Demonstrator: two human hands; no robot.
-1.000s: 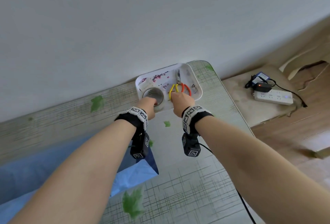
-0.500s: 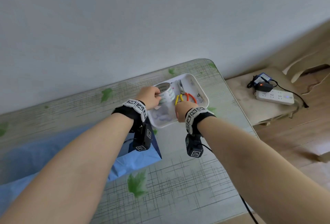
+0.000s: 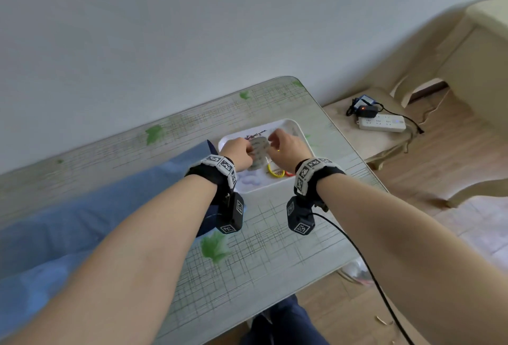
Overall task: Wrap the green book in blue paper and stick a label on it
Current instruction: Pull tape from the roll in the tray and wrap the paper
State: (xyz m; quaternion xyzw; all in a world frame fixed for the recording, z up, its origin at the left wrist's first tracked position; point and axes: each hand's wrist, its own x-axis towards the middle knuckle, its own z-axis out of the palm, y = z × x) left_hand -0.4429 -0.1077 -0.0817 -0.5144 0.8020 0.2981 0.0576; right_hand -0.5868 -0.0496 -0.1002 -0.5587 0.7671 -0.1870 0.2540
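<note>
Tape roll [image 3: 258, 153] gripped by left hand [image 3: 237, 153], right hand [image 3: 287, 148] pinching its edge, over white tray [image 3: 275, 123].

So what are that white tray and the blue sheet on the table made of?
The white tray looks like plastic or melamine: a smooth, slightly glossy surface, a moulded rim with rounded corners, and a flower sprig printed on it. The blue sheet looks like matte paper: it lies flat with no sheen and only soft creases, though thin fabric cannot be ruled out.
</note>
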